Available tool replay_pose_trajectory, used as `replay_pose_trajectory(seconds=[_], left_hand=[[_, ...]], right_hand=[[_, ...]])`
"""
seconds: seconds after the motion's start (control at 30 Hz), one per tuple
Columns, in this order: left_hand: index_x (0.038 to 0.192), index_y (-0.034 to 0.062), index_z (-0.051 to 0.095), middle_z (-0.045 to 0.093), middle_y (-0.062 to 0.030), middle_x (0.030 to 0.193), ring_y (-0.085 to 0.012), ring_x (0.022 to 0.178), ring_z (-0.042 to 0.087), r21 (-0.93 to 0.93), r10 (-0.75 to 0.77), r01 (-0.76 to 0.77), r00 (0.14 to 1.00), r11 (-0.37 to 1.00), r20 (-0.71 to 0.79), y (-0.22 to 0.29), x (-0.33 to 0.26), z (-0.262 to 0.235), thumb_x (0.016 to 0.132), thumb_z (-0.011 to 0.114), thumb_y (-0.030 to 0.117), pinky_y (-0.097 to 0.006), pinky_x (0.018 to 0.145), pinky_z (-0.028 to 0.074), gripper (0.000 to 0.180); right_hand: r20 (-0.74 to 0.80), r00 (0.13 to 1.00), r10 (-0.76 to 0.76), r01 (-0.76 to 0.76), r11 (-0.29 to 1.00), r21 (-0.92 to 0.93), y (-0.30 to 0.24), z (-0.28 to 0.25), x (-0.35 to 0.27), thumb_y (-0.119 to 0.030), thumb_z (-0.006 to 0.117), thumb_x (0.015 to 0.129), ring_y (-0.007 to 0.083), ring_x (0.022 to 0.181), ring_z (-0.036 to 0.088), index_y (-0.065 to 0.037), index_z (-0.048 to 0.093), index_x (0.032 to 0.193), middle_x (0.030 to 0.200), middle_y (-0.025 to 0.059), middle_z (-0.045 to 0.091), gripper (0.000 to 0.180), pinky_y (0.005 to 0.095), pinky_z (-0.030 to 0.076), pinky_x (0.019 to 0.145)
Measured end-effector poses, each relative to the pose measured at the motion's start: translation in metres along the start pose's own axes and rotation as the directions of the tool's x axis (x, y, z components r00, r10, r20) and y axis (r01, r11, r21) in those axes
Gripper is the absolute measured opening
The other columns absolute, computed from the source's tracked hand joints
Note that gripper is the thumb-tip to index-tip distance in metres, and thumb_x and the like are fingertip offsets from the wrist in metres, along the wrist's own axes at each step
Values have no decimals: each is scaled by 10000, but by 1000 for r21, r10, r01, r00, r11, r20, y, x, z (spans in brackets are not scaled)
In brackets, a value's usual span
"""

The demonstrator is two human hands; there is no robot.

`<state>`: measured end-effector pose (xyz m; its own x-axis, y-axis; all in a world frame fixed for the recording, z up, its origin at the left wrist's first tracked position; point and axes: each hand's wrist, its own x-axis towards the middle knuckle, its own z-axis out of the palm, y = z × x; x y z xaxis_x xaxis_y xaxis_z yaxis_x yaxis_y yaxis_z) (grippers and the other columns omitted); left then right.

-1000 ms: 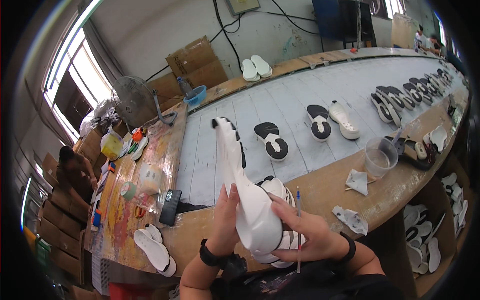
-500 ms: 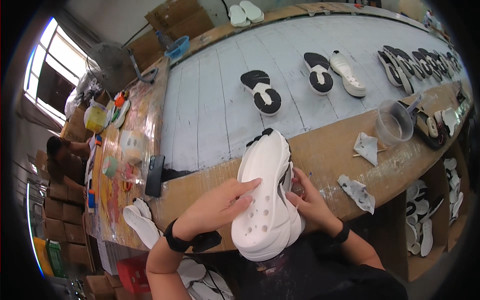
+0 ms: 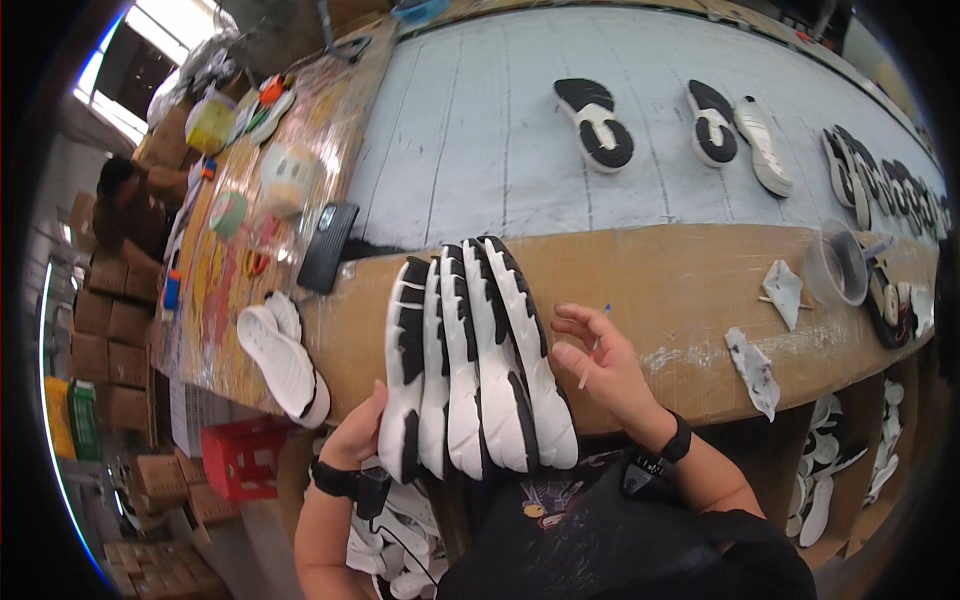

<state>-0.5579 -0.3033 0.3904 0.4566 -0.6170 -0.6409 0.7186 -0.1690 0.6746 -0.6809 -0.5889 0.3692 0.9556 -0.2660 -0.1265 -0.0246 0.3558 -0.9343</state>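
Observation:
Several white-and-black shoe soles [image 3: 465, 370] stand on their edges side by side in front of me, reaching over the bench's near edge. My left hand [image 3: 358, 428] presses against the leftmost sole and steadies the bundle; most of its fingers are hidden. To the right of the bundle, apart from it, my right hand [image 3: 605, 365] has its fingers curled around a thin pale stick [image 3: 584, 380] with a blue end. Left of the bundle lie two more white soles [image 3: 283, 362], one partly over the other, at the bench edge.
Soles [image 3: 602, 130] lie on the pale board, with a row [image 3: 880, 185] far right. A phone [image 3: 328, 247], a clear tub [image 3: 836, 262] and scraps [image 3: 752, 370] sit on the bench. Boxes of soles stand below right. A person [image 3: 135, 210] works at left.
The soles have turned from a stack showing the top one's inside face to a row on their edges. My right hand has come off them; the view has shifted.

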Motion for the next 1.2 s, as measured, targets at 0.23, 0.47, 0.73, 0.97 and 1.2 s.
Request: replay_pose_trajectory(seconds=[0.23,0.47,0.73,0.97,1.2], left_hand=[[1293,-17,301,436,-152,1254,-232,1118,468,-66,105,-106,994,992,-11,-28,1,-12,942,256,392,-337,966,360,541],[1226,-54,377,514,-169,1153,-211,995,551,-119,114,-111,993,987,21,-21,6,-9,919,376,291,-312,877,437,462],[1215,-39,409,522,-115,1144,-172,1004,532,-167,178,-154,974,974,139,-37,10,18,919,416,262,-305,878,423,422],[1267,-26,380,413,-102,1274,-160,1137,415,59,347,-385,879,921,329,-20,6,48,858,537,223,-316,957,319,504],[1166,37,538,257,-196,1383,-296,1290,239,313,586,-749,656,584,475,3,9,71,710,679,130,-369,1023,212,486]], right_hand=[[122,989,82,-69,992,-108,13,14,-5,-96,582,828,184,1163,394,14,344,1278,1300,117,366,520,298,387,920],[8,980,201,-201,979,-40,13,21,0,-171,468,902,155,1081,464,38,379,1254,1201,114,482,419,270,368,911],[37,983,182,-180,981,-69,-4,4,-2,-207,460,913,131,1038,479,43,407,1244,1181,104,508,418,240,380,881],[24,994,108,-105,989,-107,-36,-10,-15,-231,407,933,124,1060,467,32,376,1269,1193,103,497,428,250,374,893],[25,990,-139,140,988,-67,-67,-11,-19,-286,352,944,171,1164,405,57,355,1268,1264,130,436,472,286,306,975]])
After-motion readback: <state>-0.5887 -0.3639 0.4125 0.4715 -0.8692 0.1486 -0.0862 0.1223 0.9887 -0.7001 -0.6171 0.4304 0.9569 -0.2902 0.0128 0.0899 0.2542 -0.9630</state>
